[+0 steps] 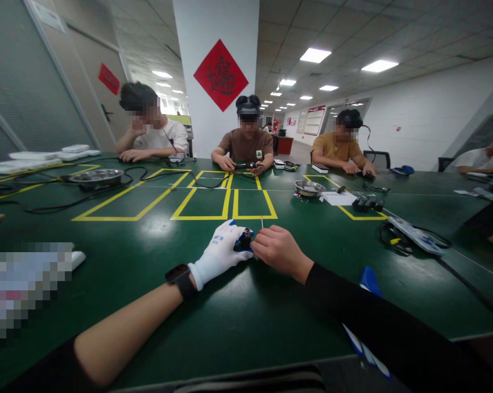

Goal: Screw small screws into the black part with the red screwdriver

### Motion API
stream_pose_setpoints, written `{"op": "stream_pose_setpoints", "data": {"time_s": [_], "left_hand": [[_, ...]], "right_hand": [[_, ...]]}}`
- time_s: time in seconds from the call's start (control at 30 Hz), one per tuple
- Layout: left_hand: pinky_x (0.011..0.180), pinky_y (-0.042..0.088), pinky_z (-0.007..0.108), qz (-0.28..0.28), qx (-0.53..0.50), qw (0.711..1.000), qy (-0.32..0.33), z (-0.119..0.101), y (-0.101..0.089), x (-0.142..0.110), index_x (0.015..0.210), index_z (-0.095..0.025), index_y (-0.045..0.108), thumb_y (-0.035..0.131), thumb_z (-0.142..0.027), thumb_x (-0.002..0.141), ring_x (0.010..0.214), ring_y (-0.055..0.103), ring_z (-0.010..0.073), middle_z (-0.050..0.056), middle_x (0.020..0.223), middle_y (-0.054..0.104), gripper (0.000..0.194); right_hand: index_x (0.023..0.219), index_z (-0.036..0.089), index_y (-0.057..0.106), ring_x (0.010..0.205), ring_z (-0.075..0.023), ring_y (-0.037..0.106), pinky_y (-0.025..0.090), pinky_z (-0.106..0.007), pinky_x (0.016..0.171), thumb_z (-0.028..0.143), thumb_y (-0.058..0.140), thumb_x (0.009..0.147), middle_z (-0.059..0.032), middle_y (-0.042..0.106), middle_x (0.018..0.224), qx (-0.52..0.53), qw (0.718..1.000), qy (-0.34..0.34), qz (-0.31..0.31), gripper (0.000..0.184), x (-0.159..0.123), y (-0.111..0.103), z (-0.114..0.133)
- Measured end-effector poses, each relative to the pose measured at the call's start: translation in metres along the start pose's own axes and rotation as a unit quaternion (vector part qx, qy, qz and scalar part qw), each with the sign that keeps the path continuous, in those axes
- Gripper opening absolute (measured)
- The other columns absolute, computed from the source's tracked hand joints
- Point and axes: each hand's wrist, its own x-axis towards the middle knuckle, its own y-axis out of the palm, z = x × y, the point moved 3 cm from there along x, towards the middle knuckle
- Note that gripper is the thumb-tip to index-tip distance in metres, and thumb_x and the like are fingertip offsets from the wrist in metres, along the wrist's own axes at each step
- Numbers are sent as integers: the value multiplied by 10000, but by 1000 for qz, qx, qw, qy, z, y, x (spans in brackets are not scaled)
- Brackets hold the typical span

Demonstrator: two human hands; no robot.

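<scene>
My left hand [221, 251], in a white glove with blue fingertips, is closed around a small dark round part [245, 238] on the green table [156, 256]. A black watch band sits on that wrist. My bare right hand [277, 248] is closed beside the part and pinches a thin pale stick-like tool [262, 222] that points upward. Both hands meet just in front of the yellow taped boxes.
Yellow tape outlines [213, 202] mark the table's middle. Metal bowls [96, 176] [309, 188] and black cables lie farther back. Three people sit at the far edge, another at the right. A blue and white glove [369, 281] lies by my right sleeve.
</scene>
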Motion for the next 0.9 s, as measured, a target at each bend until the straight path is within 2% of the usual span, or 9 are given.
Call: {"op": "stream_pose_setpoints", "data": {"time_s": [0.27,0.57,0.9], "left_hand": [[1058,355,484,-1,10,1000,14,-6,-4,1,956,-182,590,675,-425,741,940,606,252,51,912,650,336],[1027,382,490,14,9,1000,7,-5,-4,2,981,-192,592,684,-425,733,961,604,271,62,934,659,353],[1079,330,490,26,-9,1000,8,-2,-2,1,1100,-194,583,676,-420,747,1013,611,263,66,1038,675,429]], "right_hand": [[840,151,612,721,-171,474,236,-339,627,153,422,947,-49,622,764,-11,998,-58,-24,219,1,0,-1],[876,182,624,749,-173,489,236,-340,613,177,400,960,-43,629,784,8,999,-35,-11,240,-1,-1,-3],[864,187,626,737,-159,512,257,-315,627,223,442,941,-33,633,793,53,999,0,-9,202,-1,1,-6]]}}
